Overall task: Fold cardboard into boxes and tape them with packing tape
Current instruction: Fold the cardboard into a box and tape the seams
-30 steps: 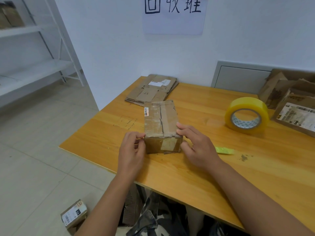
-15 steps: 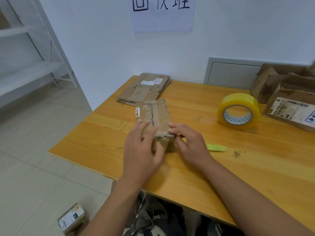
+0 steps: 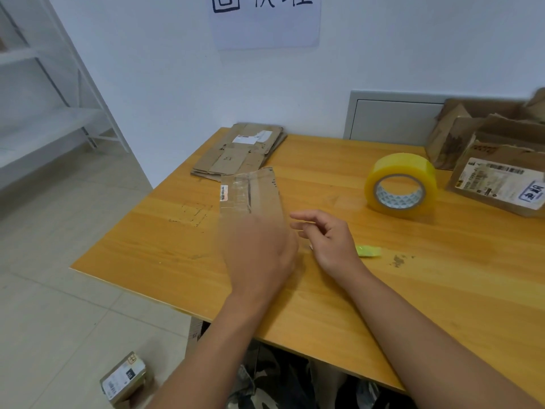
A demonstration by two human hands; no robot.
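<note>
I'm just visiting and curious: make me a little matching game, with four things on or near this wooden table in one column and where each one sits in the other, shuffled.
Things:
1. yellow roll of packing tape
2. stack of flattened brown cardboard
3. small brown labelled box
4. small bright green scrap

Places:
A. on the floor, beside the table
B. far corner of the table, by the wall
C. on the table, just right of the right hand
D. standing on the table, beside the boxes at its right end

Pairs: 1-D, 2-B, 3-A, 4-C
</note>
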